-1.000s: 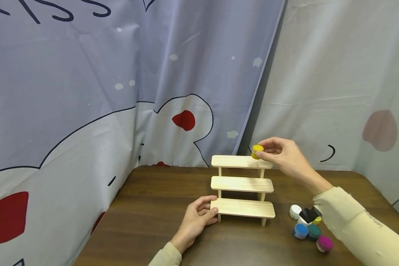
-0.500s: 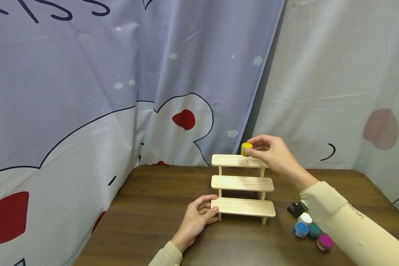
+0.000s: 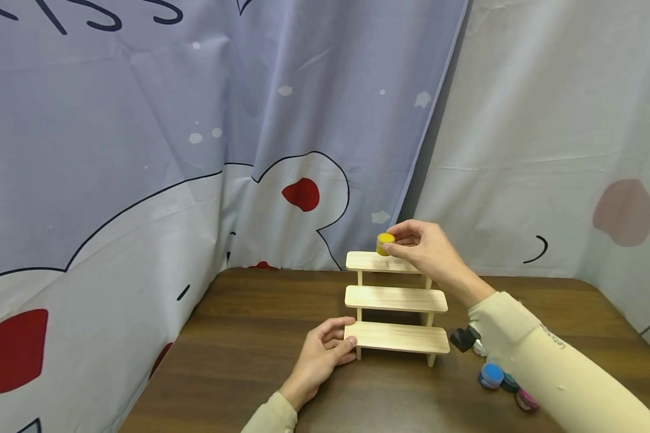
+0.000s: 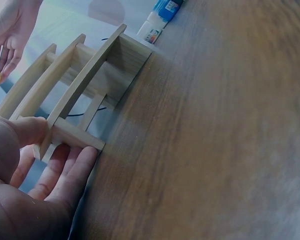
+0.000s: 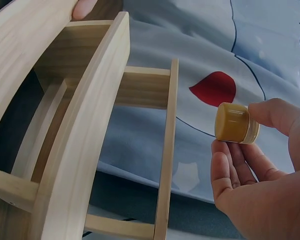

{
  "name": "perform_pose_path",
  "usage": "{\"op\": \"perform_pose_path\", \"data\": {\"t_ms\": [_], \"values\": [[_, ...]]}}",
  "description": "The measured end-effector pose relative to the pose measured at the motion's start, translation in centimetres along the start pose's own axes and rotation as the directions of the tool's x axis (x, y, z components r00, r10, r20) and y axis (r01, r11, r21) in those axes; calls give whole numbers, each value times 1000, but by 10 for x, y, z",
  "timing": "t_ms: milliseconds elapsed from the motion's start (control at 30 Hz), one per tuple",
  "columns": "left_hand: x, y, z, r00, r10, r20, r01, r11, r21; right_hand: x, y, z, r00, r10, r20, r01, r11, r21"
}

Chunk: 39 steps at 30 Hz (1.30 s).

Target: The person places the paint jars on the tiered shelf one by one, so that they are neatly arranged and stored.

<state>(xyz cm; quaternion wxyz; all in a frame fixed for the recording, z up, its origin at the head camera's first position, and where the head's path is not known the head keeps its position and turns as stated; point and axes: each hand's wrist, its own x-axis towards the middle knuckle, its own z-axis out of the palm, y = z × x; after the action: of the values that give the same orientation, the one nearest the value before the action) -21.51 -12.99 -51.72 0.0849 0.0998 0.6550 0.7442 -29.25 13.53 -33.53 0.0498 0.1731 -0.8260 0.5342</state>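
A small jar with a yellow lid (image 3: 385,244) is pinched between the thumb and fingers of my right hand (image 3: 427,248), over the top tier of a light wooden three-tier stand (image 3: 395,298). In the right wrist view, a gap separates the yellow jar (image 5: 232,122) from the top board (image 5: 169,150). My left hand (image 3: 322,356) holds the left end of the lowest tier. The left wrist view has its thumb on the board and the fingers (image 4: 80,172) against the leg below.
Right of the stand, on the brown wooden table (image 3: 238,361), are a blue-lidded jar (image 3: 490,375), a dark green one (image 3: 510,383), a magenta one (image 3: 526,400) and a white one (image 3: 479,347), partly hidden by my right sleeve (image 3: 552,361). A printed curtain (image 3: 303,108) hangs behind.
My right hand has carried the yellow jar leftward above the top tier, from its right end towards its middle. The left hand keeps its place on the lowest tier.
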Motion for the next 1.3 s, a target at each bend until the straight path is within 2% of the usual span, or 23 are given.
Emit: {"op": "perform_pose_path", "data": {"t_ms": [267, 667, 1300], "values": [[-3, 0, -2, 1000, -1, -4, 1, 1000, 0, 6, 1, 13, 1000, -14, 20, 14, 1000, -15], [-2, -1, -3, 1000, 1, -7, -1, 1000, -2, 15, -1, 27, 999, 10, 31, -10, 1000, 13], [0, 0, 0, 1000, -4, -14, 4, 1000, -8, 24, 9, 39, 999, 26, 32, -24, 997, -78]]}}
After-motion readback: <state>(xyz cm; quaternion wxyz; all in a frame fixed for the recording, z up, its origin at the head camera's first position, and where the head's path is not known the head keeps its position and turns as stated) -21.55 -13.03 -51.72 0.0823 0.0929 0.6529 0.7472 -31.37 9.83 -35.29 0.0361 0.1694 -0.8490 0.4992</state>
